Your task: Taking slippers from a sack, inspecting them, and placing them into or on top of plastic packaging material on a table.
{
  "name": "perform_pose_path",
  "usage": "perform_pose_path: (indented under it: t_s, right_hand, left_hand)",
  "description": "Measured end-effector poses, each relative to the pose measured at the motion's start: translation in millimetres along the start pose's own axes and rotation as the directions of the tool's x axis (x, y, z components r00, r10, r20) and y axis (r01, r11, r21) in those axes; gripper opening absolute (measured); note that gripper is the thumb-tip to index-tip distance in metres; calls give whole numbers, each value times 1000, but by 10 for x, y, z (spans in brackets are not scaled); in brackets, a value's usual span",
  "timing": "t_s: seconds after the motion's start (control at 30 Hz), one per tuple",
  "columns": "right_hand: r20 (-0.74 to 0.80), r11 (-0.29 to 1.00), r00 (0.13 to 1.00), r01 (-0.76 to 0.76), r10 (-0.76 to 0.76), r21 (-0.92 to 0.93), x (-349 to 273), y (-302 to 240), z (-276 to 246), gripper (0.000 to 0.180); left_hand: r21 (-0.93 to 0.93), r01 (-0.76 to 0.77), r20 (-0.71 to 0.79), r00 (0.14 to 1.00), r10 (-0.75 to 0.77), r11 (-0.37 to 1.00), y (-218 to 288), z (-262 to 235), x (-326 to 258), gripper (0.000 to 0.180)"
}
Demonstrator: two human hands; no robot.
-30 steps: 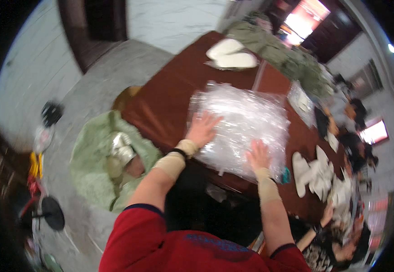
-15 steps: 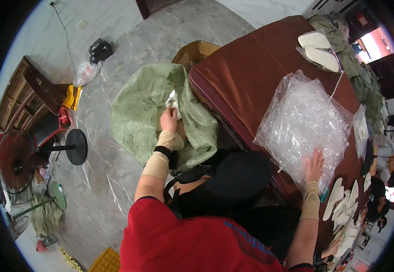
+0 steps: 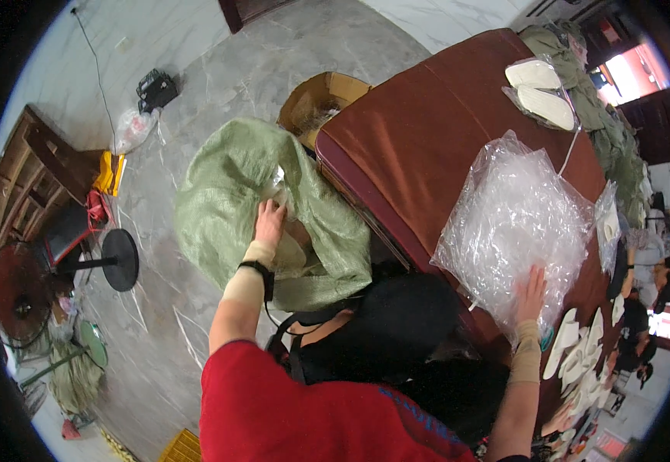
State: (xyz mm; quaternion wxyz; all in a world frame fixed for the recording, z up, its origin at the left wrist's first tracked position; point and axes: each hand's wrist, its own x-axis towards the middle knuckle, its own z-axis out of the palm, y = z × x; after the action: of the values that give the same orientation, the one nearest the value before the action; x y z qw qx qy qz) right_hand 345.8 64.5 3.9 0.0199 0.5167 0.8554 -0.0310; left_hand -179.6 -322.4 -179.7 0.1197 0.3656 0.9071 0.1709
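Right hand [image 3: 531, 295] released, flat on crinkly clear plastic bags [image 3: 510, 208], heaped near the brown tabletop's [image 3: 420, 127] near edge. Left hand [image 3: 270, 223] in creased green woven sack [image 3: 223, 173], beside tabletop's left corner; can't tell its grip.

Brown-topped table [image 3: 404, 127]. Clear plastic bags [image 3: 512, 215] lie heaped at the near edge; bagged white slippers [image 3: 544, 106] lie by the far edge, close to the far left corner; loose slippers [image 3: 561, 346] toward the right end.
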Motion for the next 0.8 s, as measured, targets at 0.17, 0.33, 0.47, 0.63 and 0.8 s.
perform_pose_path:
  t_s: [0.17,0.33,0.47,0.63,0.8]
  right_hand:
    - [28,999,998,-49,49,-17,80,13,24,62]
    - [59,995,993,-97,98,-9,120,-119,65,64]
    - [-1,994,994,-110,110,2,109,122,142,64]
    - [75,990,987,-142,140,21,36,-153,3,69]
    - [141,973,966,-226,216,56,-102,-303,-274,66]
  left_hand:
    - [-440,-108,-357,932,-63,891,132,-1043,-556,20]
    - [-927,-370,-355,822,-445,55,15,-1662,-1043,14]
    - [-851,-467,-393,869,-300,-241,770,-2210,-946,17]
    - [-883,-352,-400,911,105,-311,2211,-3119,-827,17]
    - [-898,-106,-371,704,605,-427,3563,-3583,-583,12]
